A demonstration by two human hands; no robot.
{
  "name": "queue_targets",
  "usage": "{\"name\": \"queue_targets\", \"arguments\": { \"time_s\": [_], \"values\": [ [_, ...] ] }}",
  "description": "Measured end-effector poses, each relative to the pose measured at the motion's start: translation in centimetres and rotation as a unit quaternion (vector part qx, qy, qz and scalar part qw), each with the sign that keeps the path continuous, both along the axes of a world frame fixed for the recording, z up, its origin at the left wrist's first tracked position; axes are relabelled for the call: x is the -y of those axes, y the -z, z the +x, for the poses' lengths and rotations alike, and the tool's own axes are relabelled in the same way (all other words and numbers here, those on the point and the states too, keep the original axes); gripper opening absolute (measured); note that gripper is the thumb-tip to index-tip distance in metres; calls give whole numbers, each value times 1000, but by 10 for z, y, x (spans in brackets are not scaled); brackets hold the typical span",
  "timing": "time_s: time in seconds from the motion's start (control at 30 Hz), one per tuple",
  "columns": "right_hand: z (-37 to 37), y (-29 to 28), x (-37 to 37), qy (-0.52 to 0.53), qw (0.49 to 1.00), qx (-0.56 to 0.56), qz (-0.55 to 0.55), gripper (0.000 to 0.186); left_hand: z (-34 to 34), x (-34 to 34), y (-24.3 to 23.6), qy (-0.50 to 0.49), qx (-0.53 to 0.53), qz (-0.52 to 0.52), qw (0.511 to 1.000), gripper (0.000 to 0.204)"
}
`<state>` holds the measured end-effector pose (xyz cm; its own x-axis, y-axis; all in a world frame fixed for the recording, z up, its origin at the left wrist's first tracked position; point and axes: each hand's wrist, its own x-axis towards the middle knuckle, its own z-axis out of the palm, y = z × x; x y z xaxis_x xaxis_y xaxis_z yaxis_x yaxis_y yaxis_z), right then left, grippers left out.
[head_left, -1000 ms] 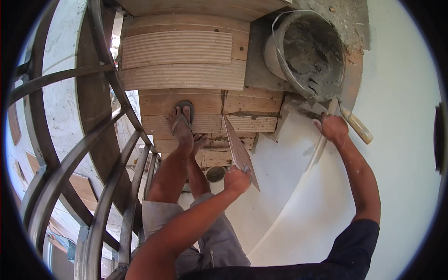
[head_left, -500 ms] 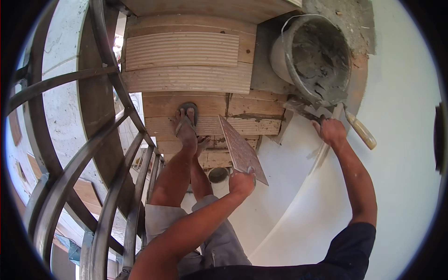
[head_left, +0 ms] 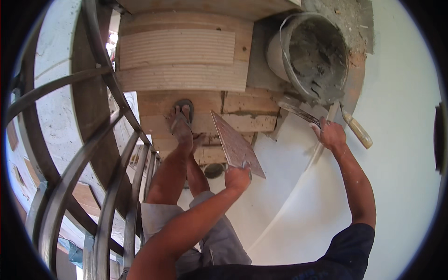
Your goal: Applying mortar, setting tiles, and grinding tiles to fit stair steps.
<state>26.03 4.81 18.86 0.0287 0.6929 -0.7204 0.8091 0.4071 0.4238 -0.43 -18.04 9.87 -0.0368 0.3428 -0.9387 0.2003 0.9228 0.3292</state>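
Observation:
My left hand (head_left: 238,177) grips a thin brown tile (head_left: 233,140) by its lower end, the broad face tilted up over the steps. In my right hand (head_left: 331,135) is a flat, grey metal trowel (head_left: 298,112), its blade reaching left below the bucket. The grey bucket (head_left: 276,56) holds wet grey mortar (head_left: 315,60) and has a wire handle. A second tool with a pale wooden handle (head_left: 359,130) leans at the bucket's lower rim, just right of my right hand.
Tiled steps (head_left: 177,74), some ribbed, climb ahead, with my sandalled foot (head_left: 182,119) on one. A metal railing (head_left: 84,140) runs along the left and a white wall (head_left: 401,140) along the right. A small dark round container (head_left: 213,171) is below the steps.
My left hand has risen slightly and turned the tile so more of its face shows. My right hand and trowel have shifted a little downward, with more of the blade visible.

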Motion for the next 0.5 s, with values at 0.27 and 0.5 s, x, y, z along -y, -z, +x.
{"name": "queue_targets", "arguments": {
  "time_s": [0.27,0.5],
  "values": [
    [14,-19,14,-46,991,-124,-37,57,4,-7,11,61,34,-23,997,50],
    [-19,-6,17,-13,999,-33,-28,57,-1,-5,7,109,24,-1,994,48]
  ]
}}
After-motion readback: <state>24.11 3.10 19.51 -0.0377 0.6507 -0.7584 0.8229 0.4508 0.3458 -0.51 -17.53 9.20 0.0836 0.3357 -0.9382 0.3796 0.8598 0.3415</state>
